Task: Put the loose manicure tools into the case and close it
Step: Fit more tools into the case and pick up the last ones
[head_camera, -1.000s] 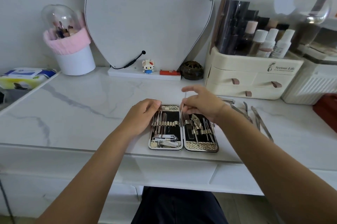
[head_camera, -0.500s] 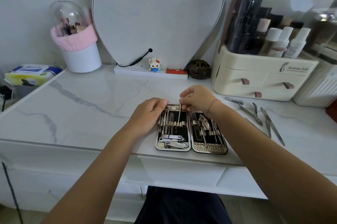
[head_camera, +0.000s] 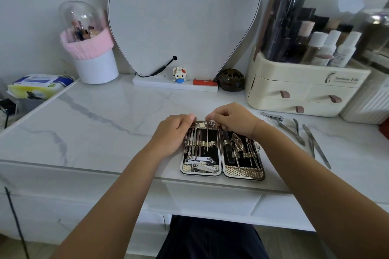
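A: Looking at the room first, what fills it?

B: A white marble-look tabletop with grey veins runs along a pale wall. A big curved mirror stands at the back. To its right is a cream cosmetics organiser with a clear lid, to its left a white brush cup with a pink band. A pack of wipes lies at the far left.

A: And the case?

B: The case lies open and flat near the front edge, both halves lined with tools.

A: The hands?

B: The left hand holds the case's left rim, fingers curled. The right hand is at the top edge, its fingertips pinching the upper end of a thin tool that lies along the left half.

A: Anything outside the case?

B: The loose tools lie on the marble to the right, well apart from the case
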